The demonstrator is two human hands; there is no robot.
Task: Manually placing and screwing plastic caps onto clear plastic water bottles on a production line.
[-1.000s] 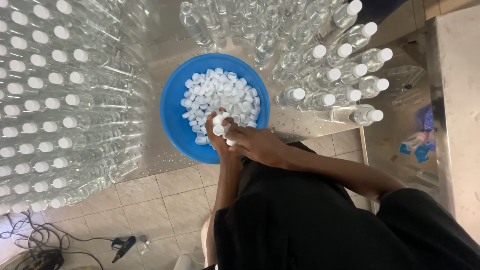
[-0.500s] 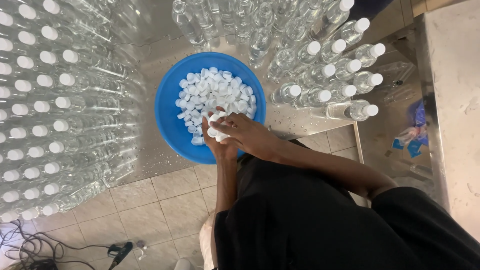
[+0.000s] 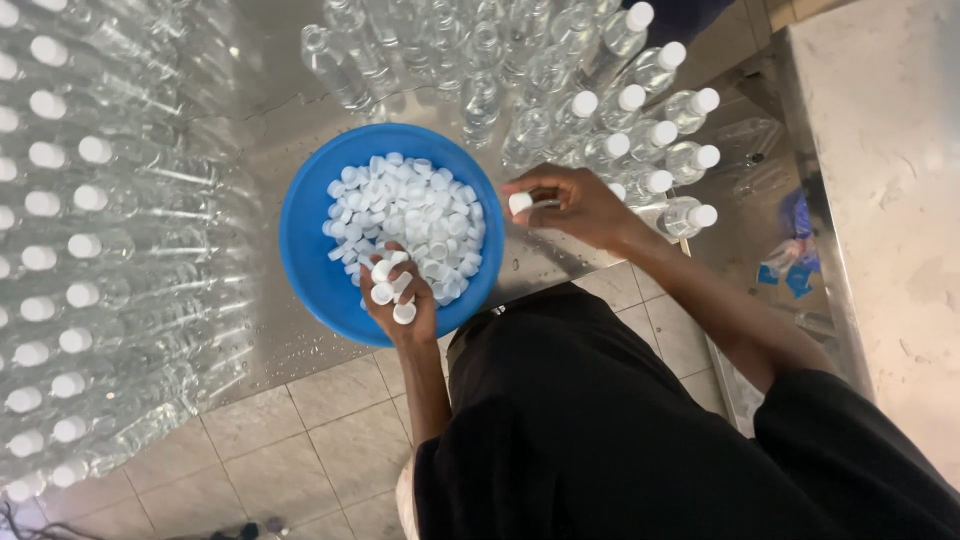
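steel worktop: a wet, brushed stainless-steel table (image 3: 270, 100) carries everything; pale floor tiles (image 3: 300, 450) show below its edge.
capped stock, left side: a dense bank of clear plastic bottles with white caps (image 3: 60, 250) fills the left of the view; they appear to stand upright, seen caps-first, well apart from both hands.
open bottles: a cluster of clear plastic bottles without caps (image 3: 440, 60) stands at the far edge, beyond the basin.
capped bottles, right side: a smaller group of clear bottles with white caps (image 3: 650, 140) stands just beyond the right hand, apparently upright, their caps towards the camera.
basin: a round blue plastic basin (image 3: 310, 270) sits between the two bottle banks, holding a heap of small white plastic screw caps (image 3: 410, 225).
left hand: the left hand (image 3: 400, 300) rests in the near rim of the basin, fingers curled round several white caps (image 3: 390, 285).
right hand: the right hand (image 3: 575, 205) is lifted to the right of the basin, hands apart, pinching one single white cap (image 3: 520, 203) at the fingertips.
key relation: the pinched cap lies nearer the right-side bottles than the basin; the right hand is the closer one to them.
labels and packages: no labels visible on the bottles; blue scraps (image 3: 790, 275) lie in the gap by the grey stone counter (image 3: 880, 200), too small to identify.
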